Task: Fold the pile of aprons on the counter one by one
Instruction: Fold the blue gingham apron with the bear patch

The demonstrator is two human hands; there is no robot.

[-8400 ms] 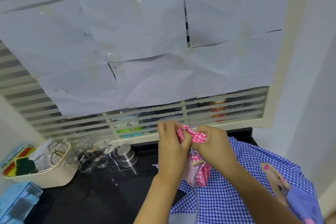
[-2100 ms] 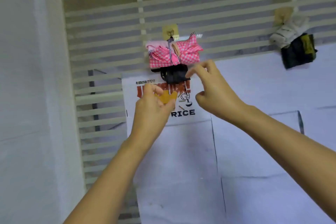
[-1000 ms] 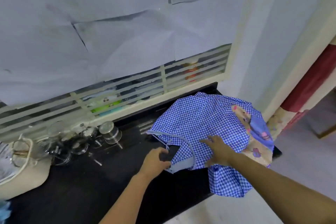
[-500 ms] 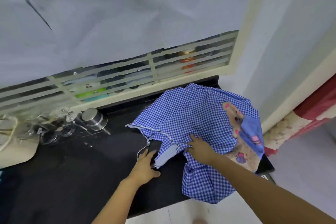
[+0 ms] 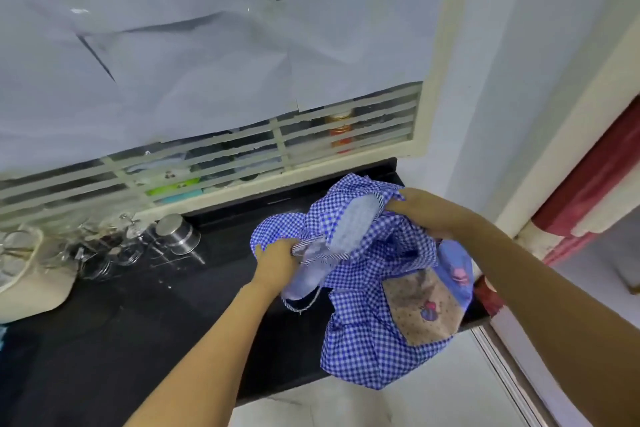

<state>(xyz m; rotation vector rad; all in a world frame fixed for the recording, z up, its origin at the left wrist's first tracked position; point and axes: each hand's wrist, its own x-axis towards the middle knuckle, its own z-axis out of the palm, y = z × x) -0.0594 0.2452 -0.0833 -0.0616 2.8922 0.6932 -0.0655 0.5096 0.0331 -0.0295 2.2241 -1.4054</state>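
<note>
1. We look down on a black counter (image 5: 121, 322) below a slatted window (image 5: 242, 156) that is mostly covered with paper sheets (image 5: 173, 62).
2. A blue gingham apron (image 5: 363, 340) sits bunched at the counter's right end. Its upper part is lifted and its lower part spills over the front edge.
3. The left hand (image 5: 277, 262) grips a gathered edge with striped trim, fingers curled tightly round the cloth. We judge this anchors one side so the fabric can be pulled out flat.
4. The right hand (image 5: 419, 211) holds the far upper edge beside a pale lining, fingers closed in a pinch on the cloth. With the hands apart, the apron seems to be opened up for sorting before any fold is made.
5. A patch pocket (image 5: 422, 308) with a small printed figure faces up near the counter's front edge, so the front side shows there.
6. A steel cup (image 5: 177, 234), glass jars (image 5: 104, 253) and a cream basket (image 5: 34, 288) stand to the left, well apart from the apron, which leaves dark surface between for spreading it.
7. We cannot tell whether another apron lies underneath.
</note>
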